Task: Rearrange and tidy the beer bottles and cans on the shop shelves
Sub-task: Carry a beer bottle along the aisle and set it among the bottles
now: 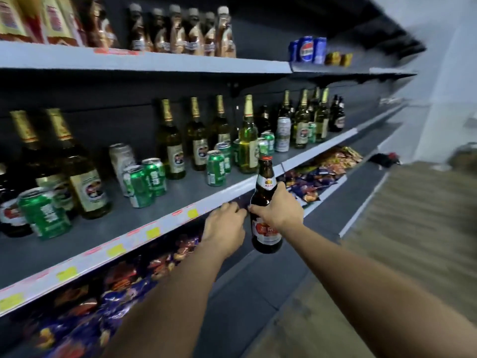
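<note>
The right hand [280, 209] covers the middle of the brown bottle [265, 202], and the print on its labels is too blurred to read. At the left edge, a dark bottle [10, 210] is cut off and half hidden behind a green can [44, 213]. The snack packets [108, 301] below are a blur, partly covered by the forearms.

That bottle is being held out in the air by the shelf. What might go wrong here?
The right hand alone grips the brown bottle in front of the shelf edge; a slip could drop it. Setting it down could topple the green cans among the tall bottles.
</note>
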{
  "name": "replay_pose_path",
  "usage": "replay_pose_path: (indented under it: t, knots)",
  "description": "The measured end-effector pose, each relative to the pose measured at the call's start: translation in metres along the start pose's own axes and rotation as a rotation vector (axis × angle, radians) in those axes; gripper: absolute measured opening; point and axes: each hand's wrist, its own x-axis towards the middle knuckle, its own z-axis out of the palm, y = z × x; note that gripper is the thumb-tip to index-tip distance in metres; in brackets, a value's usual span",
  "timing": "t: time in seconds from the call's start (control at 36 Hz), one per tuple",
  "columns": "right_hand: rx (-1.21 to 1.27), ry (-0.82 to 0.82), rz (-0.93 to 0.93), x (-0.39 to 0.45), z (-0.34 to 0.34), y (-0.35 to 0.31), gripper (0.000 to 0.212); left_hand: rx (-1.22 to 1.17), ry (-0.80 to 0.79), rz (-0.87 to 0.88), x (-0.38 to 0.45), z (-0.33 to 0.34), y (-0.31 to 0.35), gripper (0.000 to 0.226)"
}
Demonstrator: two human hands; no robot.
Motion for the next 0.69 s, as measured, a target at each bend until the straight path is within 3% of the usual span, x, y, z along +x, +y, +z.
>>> replay_pose_path:
  t: [0.25,0.69]
  knots:
    - [-0.119,0.175,0.142,0.068,-0.037,0.091,0.063,-0.094,-0.038,0.178,0.107,0.048,0.077,0.038]
    - [-0.146,0.331,0.38,0.244,-0.082,0.198,0.057,-0.152,-0.067,0.366,0.345,0.127,0.131,0.031]
